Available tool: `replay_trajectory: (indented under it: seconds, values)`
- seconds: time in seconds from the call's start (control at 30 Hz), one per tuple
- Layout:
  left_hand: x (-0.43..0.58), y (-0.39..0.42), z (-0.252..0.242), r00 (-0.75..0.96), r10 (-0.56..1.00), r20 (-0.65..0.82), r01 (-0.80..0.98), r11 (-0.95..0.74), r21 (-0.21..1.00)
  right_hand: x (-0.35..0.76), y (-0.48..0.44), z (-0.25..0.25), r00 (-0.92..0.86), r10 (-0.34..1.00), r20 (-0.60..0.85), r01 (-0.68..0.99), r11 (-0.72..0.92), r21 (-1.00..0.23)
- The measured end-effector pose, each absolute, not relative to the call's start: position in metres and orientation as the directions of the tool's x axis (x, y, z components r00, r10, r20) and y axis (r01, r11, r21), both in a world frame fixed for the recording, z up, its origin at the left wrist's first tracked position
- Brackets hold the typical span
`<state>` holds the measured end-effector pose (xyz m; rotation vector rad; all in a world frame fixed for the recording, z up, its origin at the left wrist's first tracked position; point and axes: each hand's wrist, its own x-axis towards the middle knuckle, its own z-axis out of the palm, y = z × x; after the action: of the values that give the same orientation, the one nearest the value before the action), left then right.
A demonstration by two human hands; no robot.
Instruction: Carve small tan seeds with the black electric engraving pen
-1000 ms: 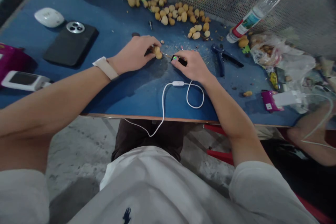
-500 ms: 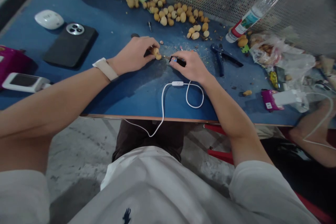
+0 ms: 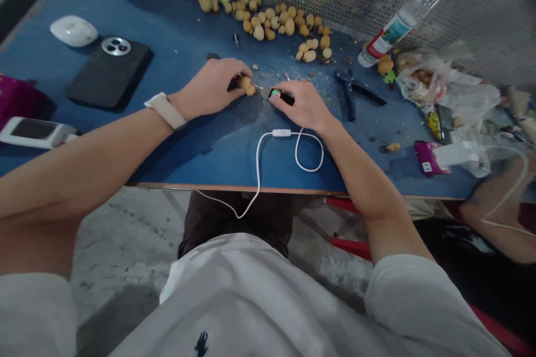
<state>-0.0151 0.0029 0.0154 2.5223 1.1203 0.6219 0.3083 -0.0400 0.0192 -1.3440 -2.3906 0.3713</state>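
Tan nut (image 3: 247,85) is held in a narrow pinch by the left hand (image 3: 209,89) above the blue workbench (image 3: 176,28), while the right hand (image 3: 304,105) firmly grips a black-handled corded pen tool (image 3: 281,96), its metal tip reaching the nut.

light: dim, diffuse | shadow: soft, beneath left hand (image 3: 211,89) | edges: bowed, seemingly blurred

Head camera drifted slightly: counter (image 3: 176,17) and items now sit a bit further left in frame, left hand (image 3: 209,89) and right hand (image 3: 305,103) with them.
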Motion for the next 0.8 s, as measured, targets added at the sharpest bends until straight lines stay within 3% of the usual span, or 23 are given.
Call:
replay_trajectory:
  seconds: [0.8]
  values:
    - [-0.0169, 0.0027, 0.0226, 0.658, 0.715, 0.235, 0.609, -0.689, 0.394, 0.3094, -0.0421, 0.0197, -0.513, 0.833, 0.209, 0.729, 0.551, -0.406]
